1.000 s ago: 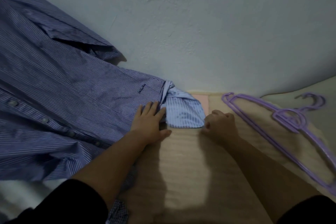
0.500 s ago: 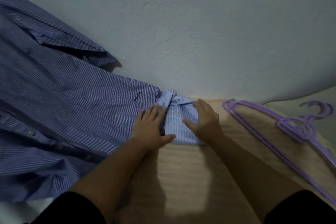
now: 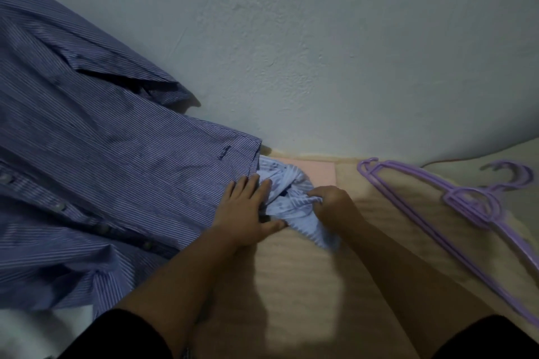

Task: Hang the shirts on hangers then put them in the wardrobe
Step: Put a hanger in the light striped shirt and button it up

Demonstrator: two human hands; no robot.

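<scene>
Striped shirt [image 3: 110, 183] runs lengthwise left to right, cut off left | left hand [image 3: 248, 213] flat pressing it | right hand [image 3: 329, 201] clutching pale bunched end [image 3: 294, 207].

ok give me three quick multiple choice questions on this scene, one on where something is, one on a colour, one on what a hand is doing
1. Where do the hangers lie?
A. right of both hands
B. on the dark striped shirt
C. on the wall

2. What colour are the hangers?
A. white
B. purple
C. black

3. What is the right hand doing?
A. lying flat
B. holding a hanger
C. gripping the pale blue cloth

Answers:
1 A, they rest on the beige blanket to the right.
2 B, the plastic is plainly purple.
3 C, its fingers curl into the bunched cloth, while the left hand lies flat on the dark striped shirt.
</scene>
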